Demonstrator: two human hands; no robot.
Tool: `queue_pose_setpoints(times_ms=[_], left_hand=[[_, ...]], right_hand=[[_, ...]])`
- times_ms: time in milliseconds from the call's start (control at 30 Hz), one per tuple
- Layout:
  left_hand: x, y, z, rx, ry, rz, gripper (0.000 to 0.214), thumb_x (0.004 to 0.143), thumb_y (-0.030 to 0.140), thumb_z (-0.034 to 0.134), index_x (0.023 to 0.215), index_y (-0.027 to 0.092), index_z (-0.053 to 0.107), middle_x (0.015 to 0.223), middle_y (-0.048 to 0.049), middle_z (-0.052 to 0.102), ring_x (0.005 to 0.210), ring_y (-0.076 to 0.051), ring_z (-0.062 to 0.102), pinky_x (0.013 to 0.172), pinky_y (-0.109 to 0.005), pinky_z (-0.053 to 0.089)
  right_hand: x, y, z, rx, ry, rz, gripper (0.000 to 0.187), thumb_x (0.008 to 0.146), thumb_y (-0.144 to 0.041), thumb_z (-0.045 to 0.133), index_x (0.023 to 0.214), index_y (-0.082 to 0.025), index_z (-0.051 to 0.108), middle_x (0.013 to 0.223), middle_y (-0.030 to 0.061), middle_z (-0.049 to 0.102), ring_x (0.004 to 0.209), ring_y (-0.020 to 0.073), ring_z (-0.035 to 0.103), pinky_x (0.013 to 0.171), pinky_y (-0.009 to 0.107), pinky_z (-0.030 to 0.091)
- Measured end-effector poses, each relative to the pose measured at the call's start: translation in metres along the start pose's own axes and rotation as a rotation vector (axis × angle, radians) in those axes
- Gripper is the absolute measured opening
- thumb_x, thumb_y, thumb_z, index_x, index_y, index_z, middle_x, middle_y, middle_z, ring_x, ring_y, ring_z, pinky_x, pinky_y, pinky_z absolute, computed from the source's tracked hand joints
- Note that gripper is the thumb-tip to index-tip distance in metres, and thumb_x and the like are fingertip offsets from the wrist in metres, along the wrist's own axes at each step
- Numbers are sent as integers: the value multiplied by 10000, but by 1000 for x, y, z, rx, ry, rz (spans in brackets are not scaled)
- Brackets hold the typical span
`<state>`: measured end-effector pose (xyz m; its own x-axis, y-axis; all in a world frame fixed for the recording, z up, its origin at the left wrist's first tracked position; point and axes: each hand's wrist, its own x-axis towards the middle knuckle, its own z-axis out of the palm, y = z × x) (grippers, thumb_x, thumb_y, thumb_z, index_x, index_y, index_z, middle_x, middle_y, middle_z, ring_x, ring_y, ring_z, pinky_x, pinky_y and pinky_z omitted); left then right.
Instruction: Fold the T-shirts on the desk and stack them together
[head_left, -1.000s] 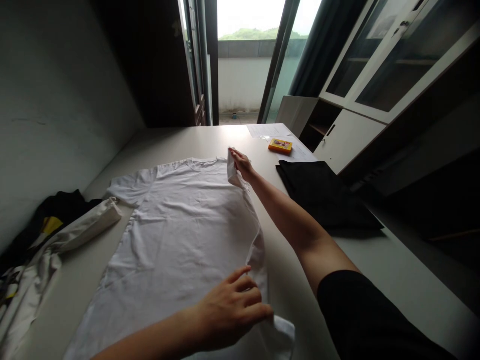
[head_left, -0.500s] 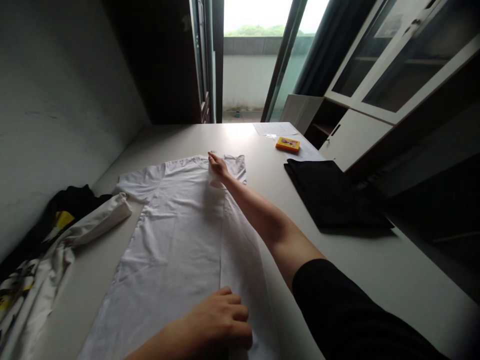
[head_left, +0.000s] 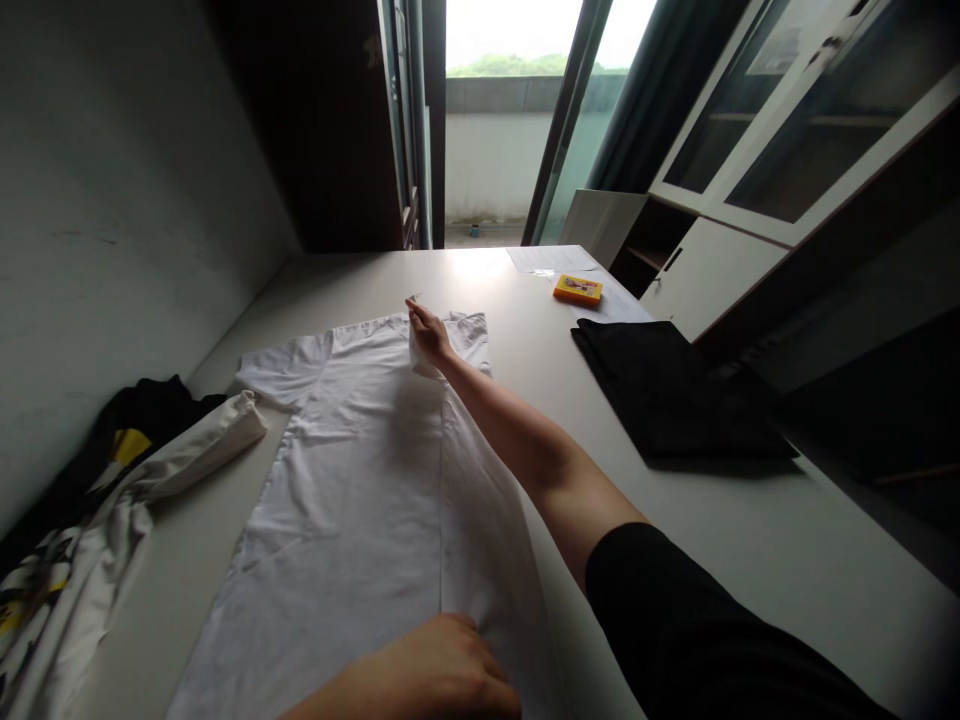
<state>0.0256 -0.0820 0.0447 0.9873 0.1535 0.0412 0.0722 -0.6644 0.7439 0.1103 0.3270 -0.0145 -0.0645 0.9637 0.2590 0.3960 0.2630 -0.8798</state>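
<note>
A white T-shirt (head_left: 352,500) lies flat on the pale table (head_left: 750,530), collar away from me. Its right side is folded over towards the middle, leaving a straight edge down the shirt. My right hand (head_left: 429,335) is stretched out to the collar end and pinches the folded sleeve there. My left hand (head_left: 442,675) is at the bottom of the picture, fingers closed on the hem of the folded part.
A folded black garment (head_left: 675,390) lies right of the shirt, with an orange box (head_left: 577,290) and paper sheets (head_left: 551,260) beyond it. A heap of white and dark clothes (head_left: 112,470) sits at the left. Cabinets (head_left: 750,150) stand on the right; a glass door is ahead.
Both hands have carried the shirt's right side leftward and laid it over the middle. Since half a second ago my left hand has slid lower, towards the hem.
</note>
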Motion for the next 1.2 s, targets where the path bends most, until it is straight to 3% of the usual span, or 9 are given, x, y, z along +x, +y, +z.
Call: queue_pose_setpoints(times_ms=[167, 267, 367, 500, 600, 700, 833, 967, 1200], left_hand=[[-4, 1, 0, 2, -10, 9, 89, 975, 305, 689, 948, 240, 636, 725, 73, 666, 641, -118, 601, 646, -276, 417], [-1, 0, 1, -52, 2, 23, 121, 964, 292, 706, 1064, 254, 650, 726, 77, 657, 653, -119, 606, 656, -255, 432], [5, 1, -3, -78, 60, -30, 123, 999, 329, 660, 1094, 251, 655, 772, 65, 676, 736, -126, 633, 718, -240, 461], [11, 4, -7, 181, 234, -274, 304, 984, 504, 620, 1112, 232, 661, 1071, -33, 712, 965, -218, 645, 893, -346, 493], [10, 3, -1, 404, 273, -254, 432, 1042, 476, 505, 1383, 219, 574, 1463, -97, 569, 1335, -291, 512, 1171, -488, 336], [8, 2, 7, 509, 226, -225, 660, 1054, 576, 412, 1598, 205, 363, 1677, -122, 312, 1548, -319, 245, 1264, -549, 112], [7, -1, 13, 565, 183, -248, 779, 1037, 661, 366, 1658, 206, 246, 1724, -132, 178, 1581, -330, 160, 1269, -547, 9], [9, -7, 17, 678, 205, -198, 819, 1028, 716, 306, 1655, 191, 267, 1708, -149, 226, 1551, -342, 247, 1270, -569, 32], [17, -17, 29, 862, 382, -98, 470, 1061, 373, 533, 1518, 263, 513, 1617, -105, 435, 1479, -298, 411, 1275, -606, 85]], right_hand=[[0, -3, -1, 23, -41, -35, 472, 1043, -298, 425, 1487, -255, 579, 1523, 2, 553, 1426, 176, 506, 1199, 363, 385], [-2, -1, 2, 58, -94, -62, 491, 1026, -263, 435, 1498, -235, 567, 1528, 14, 549, 1434, 171, 494, 1211, 357, 366], [-11, 1, 7, 105, -191, -52, 530, 1005, -294, 497, 1533, -247, 526, 1519, 29, 560, 1334, 199, 590, 1154, 373, 446], [-27, 2, -2, 112, -350, -51, 500, 974, -288, 554, 1473, -296, 585, 1454, 15, 617, 1052, 187, 716, 948, 350, 581], [-39, 9, -27, -130, -253, -96, 345, 991, -248, 503, 1246, -255, 735, 1258, 27, 728, 1078, 205, 695, 1007, 366, 537], [-48, 27, -61, -453, -130, -11, 357, 1014, -305, 474, 1262, -226, 718, 1289, 75, 708, 1166, 250, 656, 1075, 408, 485], [-53, 60, -92, -748, -287, 77, 555, 1032, -449, 455, 1514, -184, 528, 1573, 126, 489, 1443, 286, 452, 1204, 429, 349], [-42, 87, -96, -868, -430, 82, 688, 1051, -578, 345, 1633, -211, 344, 1717, 105, 211, 1590, 294, 156, 1274, 509, 160], [0, 112, -99, -897, -447, 99, 715, 1048, -621, 305, 1653, -239, 292, 1727, 99, 171, 1598, 287, 121, 1269, 542, 146]])
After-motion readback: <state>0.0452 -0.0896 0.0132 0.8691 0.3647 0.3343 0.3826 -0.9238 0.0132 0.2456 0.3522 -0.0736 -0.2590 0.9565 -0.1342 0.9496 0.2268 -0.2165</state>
